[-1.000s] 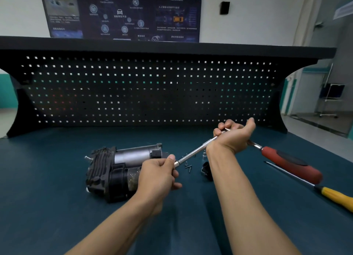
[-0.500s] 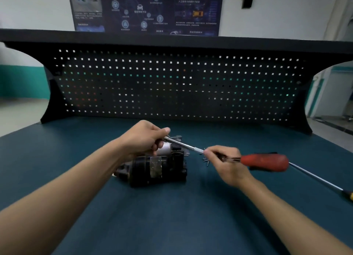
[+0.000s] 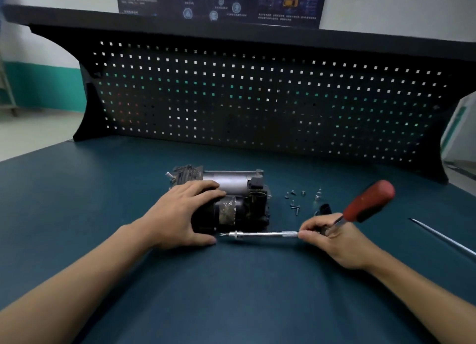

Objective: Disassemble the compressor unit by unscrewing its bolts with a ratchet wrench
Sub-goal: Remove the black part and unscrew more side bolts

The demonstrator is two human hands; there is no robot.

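Gripping ratchet wrench (image 3: 260,234), right hand (image 3: 332,238), poster (image 3: 219,1) text illegible

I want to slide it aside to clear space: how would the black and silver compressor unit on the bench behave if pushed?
The black and silver metal compressor unit probably feels heavy for its size. It lies on its side with the left hand steadying it, so its rounded body might rock. It looks rigid.

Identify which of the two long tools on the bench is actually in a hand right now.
The red-handled ratchet wrench: the right hand holds it where shaft meets handle. The other, a thin bare shaft lying at the right edge, is untouched.
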